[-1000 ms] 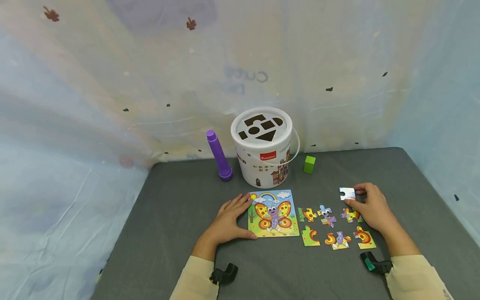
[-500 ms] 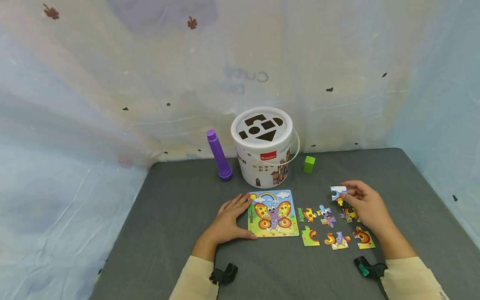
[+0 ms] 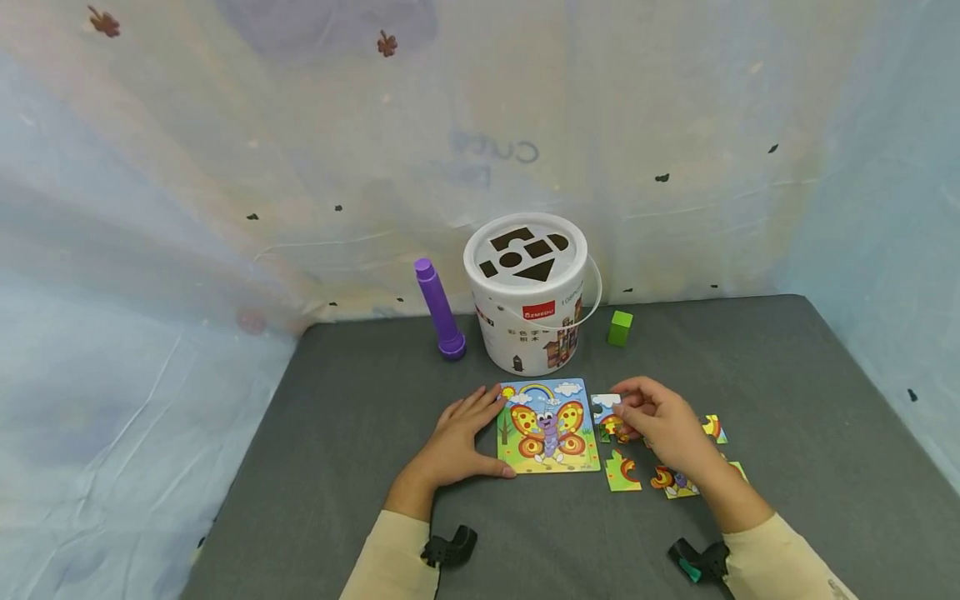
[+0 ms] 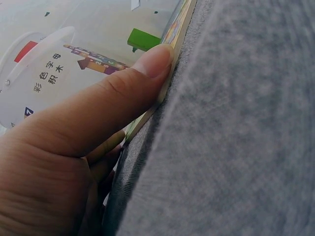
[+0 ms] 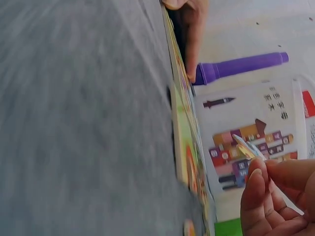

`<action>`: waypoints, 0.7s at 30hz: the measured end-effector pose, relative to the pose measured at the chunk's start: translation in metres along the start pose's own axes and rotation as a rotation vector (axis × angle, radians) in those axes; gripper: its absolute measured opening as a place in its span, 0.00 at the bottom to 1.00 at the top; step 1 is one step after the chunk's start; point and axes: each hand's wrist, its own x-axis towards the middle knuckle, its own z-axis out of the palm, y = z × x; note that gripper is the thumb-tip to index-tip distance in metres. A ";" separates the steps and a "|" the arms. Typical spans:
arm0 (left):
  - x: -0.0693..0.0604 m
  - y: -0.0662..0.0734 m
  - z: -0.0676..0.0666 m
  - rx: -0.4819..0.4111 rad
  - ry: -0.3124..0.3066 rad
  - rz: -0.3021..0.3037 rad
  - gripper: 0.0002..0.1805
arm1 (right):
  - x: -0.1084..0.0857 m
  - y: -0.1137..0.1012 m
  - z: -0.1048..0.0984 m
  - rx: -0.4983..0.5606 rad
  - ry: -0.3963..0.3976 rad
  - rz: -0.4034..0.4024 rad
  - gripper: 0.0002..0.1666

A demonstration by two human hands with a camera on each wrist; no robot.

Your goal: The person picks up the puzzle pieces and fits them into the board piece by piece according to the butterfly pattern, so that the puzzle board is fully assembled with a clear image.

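In the head view, my left hand [image 3: 465,446] lies spread along the left side of a butterfly puzzle board [image 3: 551,425]. Its thumb touches the board's lower edge and its fingertips reach the upper left corner. My right hand [image 3: 671,429] pinches a puzzle piece [image 3: 606,406] with sky, cloud and rainbow between thumb and index finger. In the right wrist view this puzzle piece [image 5: 248,146] is raised off the table. Below it lie a yellow-and-green wing piece [image 3: 604,434], partly covered, and a green corner piece [image 3: 622,472]. The right hand and forearm hide parts of other pieces.
A white bucket [image 3: 525,325] with shape holes in its lid stands behind the board. Left of it is an upright purple flashlight [image 3: 440,310]; right of it, a green block [image 3: 619,328]. Further puzzle pieces [image 3: 675,483] lie around the right forearm on the grey tabletop [image 3: 360,400].
My right hand has carried the pinched sky piece leftward, from the far right of the loose pieces to just beside the board. The left hand has stayed in place.
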 end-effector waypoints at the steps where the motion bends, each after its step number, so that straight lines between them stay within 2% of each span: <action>1: 0.000 0.000 0.000 0.001 0.001 0.002 0.66 | 0.001 0.000 0.003 0.008 0.001 0.004 0.17; 8: 0.000 0.001 0.000 -0.012 0.012 0.012 0.66 | 0.020 0.001 0.018 0.011 -0.010 0.036 0.18; 15: -0.001 0.000 0.001 0.017 0.001 -0.008 0.67 | 0.039 -0.001 0.037 0.028 -0.040 0.091 0.20; 21: -0.001 0.002 -0.001 -0.016 0.008 0.014 0.66 | 0.047 -0.002 0.049 0.020 -0.028 0.133 0.22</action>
